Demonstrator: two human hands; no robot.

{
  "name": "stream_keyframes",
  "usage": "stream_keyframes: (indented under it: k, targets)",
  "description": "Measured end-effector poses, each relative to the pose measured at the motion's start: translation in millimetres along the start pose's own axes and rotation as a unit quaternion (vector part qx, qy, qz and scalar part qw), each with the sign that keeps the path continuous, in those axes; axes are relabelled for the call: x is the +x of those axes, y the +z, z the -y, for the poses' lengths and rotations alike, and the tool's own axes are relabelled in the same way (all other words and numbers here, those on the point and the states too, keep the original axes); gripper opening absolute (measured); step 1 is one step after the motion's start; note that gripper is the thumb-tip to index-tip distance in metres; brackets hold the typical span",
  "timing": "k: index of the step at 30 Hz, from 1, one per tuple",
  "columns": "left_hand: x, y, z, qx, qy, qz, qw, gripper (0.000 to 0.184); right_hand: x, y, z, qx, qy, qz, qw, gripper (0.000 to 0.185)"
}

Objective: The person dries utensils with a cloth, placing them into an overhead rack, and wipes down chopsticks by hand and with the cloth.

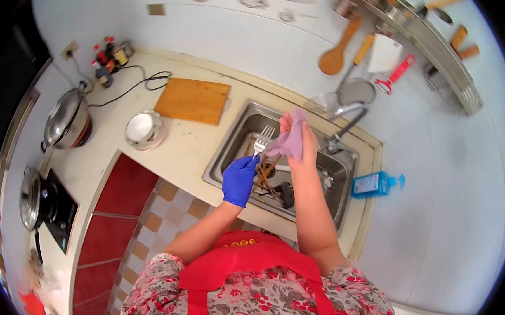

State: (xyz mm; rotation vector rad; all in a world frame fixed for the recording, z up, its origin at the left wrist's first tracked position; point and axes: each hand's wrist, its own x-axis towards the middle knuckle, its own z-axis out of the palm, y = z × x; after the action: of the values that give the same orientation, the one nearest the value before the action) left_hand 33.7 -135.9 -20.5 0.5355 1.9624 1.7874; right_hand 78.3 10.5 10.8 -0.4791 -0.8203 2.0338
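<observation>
In a blue glove, my left hand (240, 179) is closed around the handle of a metal fork (263, 138), its tines pointing up and away from me. My bare right hand (306, 145) holds a purple cloth (292, 141) just right of the fork, draped over the palm and fingers. Both hands are above the steel sink (347, 168). Down in the basin lie several utensils, some brown and some dark (284, 195), partly hidden by my right forearm.
A curved faucet (344, 129) rises at the sink's right corner. Beside it stands a blue bottle (373, 185). Left of the sink are a wooden cutting board (193, 100) and stacked bowls (144, 130). Farther left are a pot (67, 119) and a lidded pan (31, 197). Utensils hang from a wall rack (410, 26).
</observation>
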Motion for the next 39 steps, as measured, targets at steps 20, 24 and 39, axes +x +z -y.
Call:
stream_keyframes:
  k: [20, 24, 39]
  targets:
    - [-115, -314, -14, 0.13, -0.072, -0.421, 0.895, 0.024, -190, 225, -246, -0.155, 0.375, 0.428, 0.808, 0.024]
    - [-145, -351, 7, 0.062, 0.035, -0.597, 0.799, 0.027, -252, 241, -272, -0.213, 0.366, 0.531, 0.734, 0.02]
    - [-309, -335, -11, -0.044, 0.237, -0.813, 0.53, 0.028, -392, 237, -247, -0.122, 0.298, 0.886, 0.333, 0.024]
